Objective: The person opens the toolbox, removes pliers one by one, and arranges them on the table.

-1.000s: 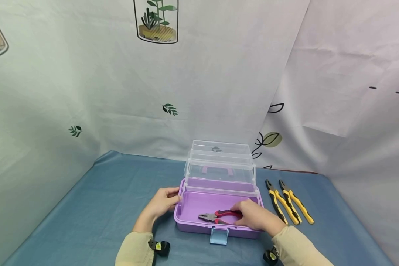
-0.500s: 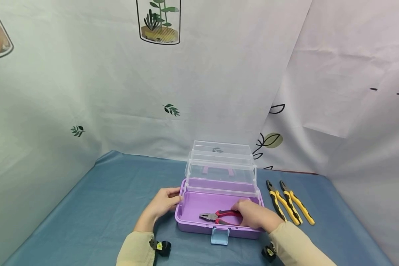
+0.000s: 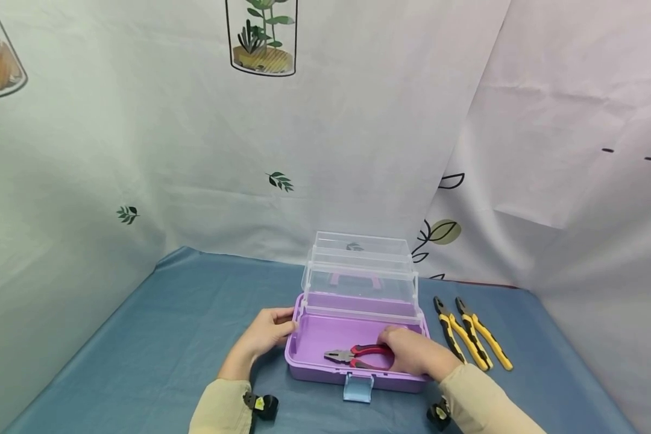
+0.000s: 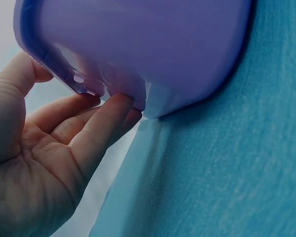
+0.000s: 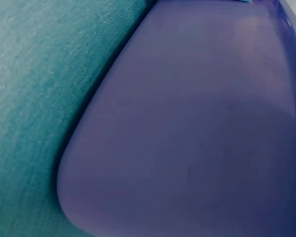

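Note:
A purple toolbox (image 3: 331, 373) stands on the table with its clear lid (image 3: 361, 276) raised at the back. Inside it, near the front wall, lie red-and-black handled pliers (image 3: 339, 356), head pointing left. My right hand (image 3: 412, 351) reaches in over the front right and grips the handle ends; its fingertips are mostly hidden. At the left end my left hand (image 3: 266, 333) holds the box, thumb at the rim and fingers against the outer wall, as the left wrist view shows. The right wrist view holds only the outer box wall (image 5: 187, 123) and some cloth.
Two yellow-and-black pliers (image 3: 458, 331) (image 3: 483, 331) lie side by side on the blue cloth (image 3: 195, 313), right of the box. A light blue latch (image 3: 358, 387) hangs down at the box's front. A printed white curtain (image 3: 358, 120) rises behind the table.

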A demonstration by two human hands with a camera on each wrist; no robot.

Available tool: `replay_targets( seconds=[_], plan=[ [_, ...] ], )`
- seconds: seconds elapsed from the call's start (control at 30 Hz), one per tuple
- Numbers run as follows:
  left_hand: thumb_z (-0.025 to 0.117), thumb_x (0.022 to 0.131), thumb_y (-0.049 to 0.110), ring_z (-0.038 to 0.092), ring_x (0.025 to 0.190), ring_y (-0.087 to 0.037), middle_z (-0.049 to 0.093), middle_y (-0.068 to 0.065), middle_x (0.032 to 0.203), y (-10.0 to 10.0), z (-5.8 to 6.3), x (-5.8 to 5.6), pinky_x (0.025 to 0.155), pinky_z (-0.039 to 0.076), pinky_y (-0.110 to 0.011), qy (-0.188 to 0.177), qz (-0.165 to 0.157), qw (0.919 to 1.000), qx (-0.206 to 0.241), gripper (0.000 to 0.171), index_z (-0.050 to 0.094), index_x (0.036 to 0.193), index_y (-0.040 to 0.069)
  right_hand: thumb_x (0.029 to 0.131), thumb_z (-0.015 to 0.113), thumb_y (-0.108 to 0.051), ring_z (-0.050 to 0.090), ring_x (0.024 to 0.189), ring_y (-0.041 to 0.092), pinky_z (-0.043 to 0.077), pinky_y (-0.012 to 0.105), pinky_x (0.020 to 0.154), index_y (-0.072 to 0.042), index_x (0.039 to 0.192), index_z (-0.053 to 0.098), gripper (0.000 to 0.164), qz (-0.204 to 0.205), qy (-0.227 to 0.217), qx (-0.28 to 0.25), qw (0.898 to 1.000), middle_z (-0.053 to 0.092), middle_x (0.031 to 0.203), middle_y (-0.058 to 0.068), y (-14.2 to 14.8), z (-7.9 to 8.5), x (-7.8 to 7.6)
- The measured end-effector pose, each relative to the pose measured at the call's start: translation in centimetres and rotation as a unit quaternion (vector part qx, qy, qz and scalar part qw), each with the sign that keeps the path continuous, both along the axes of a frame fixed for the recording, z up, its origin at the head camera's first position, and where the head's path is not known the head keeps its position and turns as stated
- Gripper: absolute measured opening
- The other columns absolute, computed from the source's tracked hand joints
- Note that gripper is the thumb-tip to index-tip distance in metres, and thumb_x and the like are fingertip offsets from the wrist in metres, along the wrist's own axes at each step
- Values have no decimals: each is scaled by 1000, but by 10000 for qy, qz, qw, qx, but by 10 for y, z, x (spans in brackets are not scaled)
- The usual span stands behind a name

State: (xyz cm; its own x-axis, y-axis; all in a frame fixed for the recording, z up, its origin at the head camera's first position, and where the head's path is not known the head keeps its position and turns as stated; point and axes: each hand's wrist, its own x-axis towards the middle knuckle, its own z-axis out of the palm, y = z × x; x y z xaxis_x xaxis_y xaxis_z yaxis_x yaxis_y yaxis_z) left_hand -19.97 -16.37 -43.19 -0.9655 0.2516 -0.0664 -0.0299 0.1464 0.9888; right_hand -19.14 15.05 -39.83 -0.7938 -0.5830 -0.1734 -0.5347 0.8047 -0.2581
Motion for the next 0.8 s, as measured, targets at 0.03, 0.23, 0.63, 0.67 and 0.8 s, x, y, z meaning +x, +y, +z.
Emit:
replay_targets(
  seconds=[0.03,0.23,0.63,0.67,0.8],
  plan=[
    [60,87,10,61,108,-35,53,-32,128,0,0,0,84,57,-39,-1,-11,10000,7,54,44,134,-12,73,79,-27,50,76,5,51,26,69,-10,99,66,34,22,18,-37,10000,60,86,-6,1,0,0],
    [61,86,9,62,108,-35,53,-32,128,1,-1,0,84,57,-39,12,27,10000,-7,54,45,133,-13,70,80,-26,50,72,4,47,23,64,-13,98,61,36,92,41,-326,9994,59,83,-8,4,0,-1],
    [61,86,9,62,107,-33,55,-32,126,1,-2,-1,83,57,-38,-14,69,10000,-28,55,44,133,-14,74,76,-27,58,99,12,52,34,86,-6,120,61,53,202,-148,-531,9983,65,112,2,5,1,-1],
    [61,86,9,62,107,-33,55,-32,126,1,-2,-1,83,57,-38,-23,73,10000,-30,55,44,133,-14,74,76,-26,57,96,11,52,33,84,-5,118,62,51,207,-161,-569,9980,65,109,1,6,1,-1],
    [61,85,9,63,106,-32,55,-33,126,1,-2,-1,83,57,-38,-18,66,10000,-15,55,44,133,-14,74,75,-25,55,92,10,51,29,80,-4,116,62,49,151,-293,-745,9967,63,106,-1,8,3,-2]
  ],
)
